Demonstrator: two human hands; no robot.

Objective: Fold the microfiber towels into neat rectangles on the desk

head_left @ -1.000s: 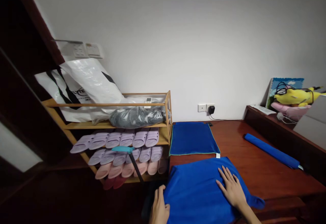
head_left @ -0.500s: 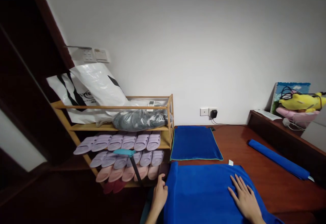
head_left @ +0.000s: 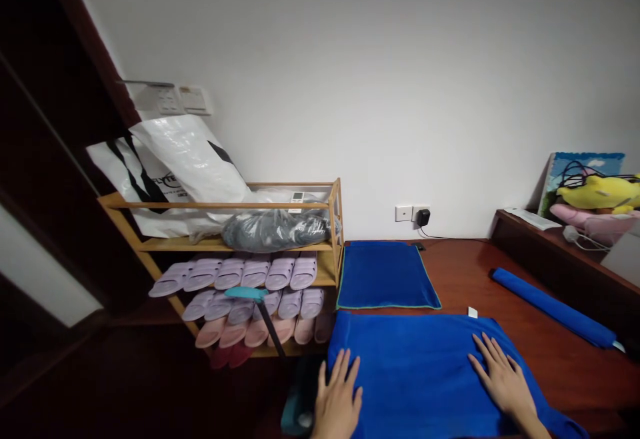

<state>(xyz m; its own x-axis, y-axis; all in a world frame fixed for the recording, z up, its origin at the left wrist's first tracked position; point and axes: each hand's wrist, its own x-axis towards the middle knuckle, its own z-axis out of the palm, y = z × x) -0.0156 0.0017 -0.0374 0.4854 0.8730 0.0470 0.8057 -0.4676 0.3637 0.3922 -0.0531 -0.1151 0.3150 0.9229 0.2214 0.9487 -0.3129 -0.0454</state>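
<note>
A blue towel (head_left: 415, 372) lies spread on the dark red wooden table (head_left: 460, 272) right in front of me. My left hand (head_left: 339, 396) rests flat on the towel's left part, fingers stretched out. On the towel's right part my right hand (head_left: 503, 379) also lies flat with fingers spread. A small white label (head_left: 473, 312) sticks out at the towel's far right corner. Behind it a folded blue towel with a green edge (head_left: 385, 274) lies flat. A rolled blue towel (head_left: 550, 306) rests on the table at the right.
A bamboo shoe rack (head_left: 240, 252) with several lilac and pink slippers (head_left: 250, 286) stands left of the table, with plastic bags (head_left: 185, 166) on top. A wall socket with a black plug (head_left: 424, 215) is behind. A raised ledge at right holds a yellow plush toy (head_left: 597, 192).
My left hand has moved from the towel's left edge onto its top and now lies flat. The towel is spread wider and smoother, and my right hand has slid right.
</note>
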